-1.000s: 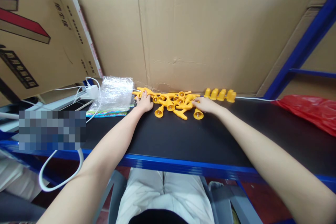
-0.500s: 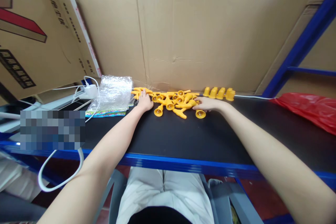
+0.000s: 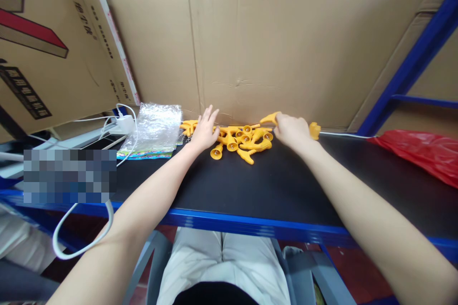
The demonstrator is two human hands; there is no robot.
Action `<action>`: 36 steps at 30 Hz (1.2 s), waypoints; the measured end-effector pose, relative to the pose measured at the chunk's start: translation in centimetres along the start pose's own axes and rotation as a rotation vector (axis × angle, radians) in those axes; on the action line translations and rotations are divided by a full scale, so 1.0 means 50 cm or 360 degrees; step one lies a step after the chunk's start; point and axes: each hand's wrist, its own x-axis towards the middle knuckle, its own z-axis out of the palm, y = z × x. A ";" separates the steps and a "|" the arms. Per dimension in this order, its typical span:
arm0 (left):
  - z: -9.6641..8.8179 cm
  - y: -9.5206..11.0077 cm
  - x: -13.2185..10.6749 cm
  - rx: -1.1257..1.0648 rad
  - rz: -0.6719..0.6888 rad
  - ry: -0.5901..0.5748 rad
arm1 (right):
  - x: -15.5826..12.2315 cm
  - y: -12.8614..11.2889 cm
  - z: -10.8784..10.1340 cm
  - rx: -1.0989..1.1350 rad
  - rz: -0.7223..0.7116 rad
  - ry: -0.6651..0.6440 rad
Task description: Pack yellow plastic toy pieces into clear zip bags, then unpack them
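A pile of yellow plastic pieces [image 3: 232, 143], several with flared, cup-like ends and some branched or finger-like, lies on the black tabletop near the cardboard. Over its left part is my left hand [image 3: 205, 131], fingers spread and gripping nothing. To the right of the pile, my right hand [image 3: 293, 129] is closed around a yellow plastic piece [image 3: 270, 118] whose tapered end sticks out to the left. The rest of that piece is hidden in the fingers. Just beyond this hand a yellow cup-shaped piece [image 3: 315, 130] shows; others beside it are covered by the hand.
Clear plastic bags [image 3: 155, 126] lie left of the pile, beside a white charger [image 3: 123, 125] with cables. A red plastic bag [image 3: 422, 152] rests on the right. A tall cardboard sheet [image 3: 272, 47] stands behind; the table has a blue front edge [image 3: 250, 225].
My right hand has lifted a yellow piece from the pile's right end and moved right, towards the row of cups. My left hand has shifted right and its fingers have spread.
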 end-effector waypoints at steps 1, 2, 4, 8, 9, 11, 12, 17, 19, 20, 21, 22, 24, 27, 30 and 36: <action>-0.008 0.015 -0.004 -0.0034 0.0093 0.0014 | -0.001 -0.006 -0.001 0.0001 -0.0139 0.0091; -0.015 0.029 -0.007 -0.0073 0.0176 0.0013 | -0.002 -0.013 0.000 -0.0001 -0.0298 0.0166; -0.024 0.055 -0.015 -0.0139 0.0315 -0.0031 | -0.007 -0.030 0.001 -0.0017 -0.0601 0.0274; -0.026 0.086 -0.024 -0.0167 0.0435 -0.0167 | -0.019 -0.065 -0.005 -0.0044 -0.0965 0.0421; -0.025 0.090 -0.024 -0.0159 0.0422 -0.0176 | -0.022 -0.071 -0.008 -0.0035 -0.1008 0.0443; -0.024 0.095 -0.024 -0.0122 0.0364 -0.0158 | -0.025 -0.080 -0.010 0.0000 -0.1035 0.0461; -0.024 0.096 -0.024 -0.0094 0.0325 -0.0144 | -0.026 -0.082 -0.010 0.0022 -0.1015 0.0455; -0.026 0.098 -0.022 0.0045 0.0163 -0.0112 | -0.022 -0.079 0.005 0.0056 -0.0752 0.0268; -0.025 0.099 -0.022 0.0074 0.0160 -0.0123 | -0.020 -0.078 0.007 0.0024 -0.0706 0.0163; -0.025 0.099 -0.021 0.0082 0.0167 -0.0127 | -0.021 -0.078 0.006 0.0013 -0.0703 0.0133; -0.025 0.100 -0.021 0.0084 0.0173 -0.0127 | -0.021 -0.078 0.002 0.0007 -0.0705 0.0125; -0.025 0.100 -0.021 0.0080 0.0175 -0.0124 | -0.022 -0.079 -0.002 0.0007 -0.0704 0.0143; -0.027 0.101 -0.020 0.0057 0.0159 -0.0125 | -0.025 -0.079 -0.013 0.0016 -0.0687 0.0236; -0.031 0.102 -0.020 0.0023 0.0111 -0.0141 | -0.026 -0.077 -0.021 0.0069 -0.0663 0.0353; -0.031 0.099 -0.020 0.0044 0.0100 -0.0138 | -0.024 -0.071 -0.009 0.0152 -0.0713 0.0304; -0.025 0.089 -0.017 0.0137 0.0114 -0.0158 | -0.020 -0.072 0.010 0.0074 -0.0765 0.0164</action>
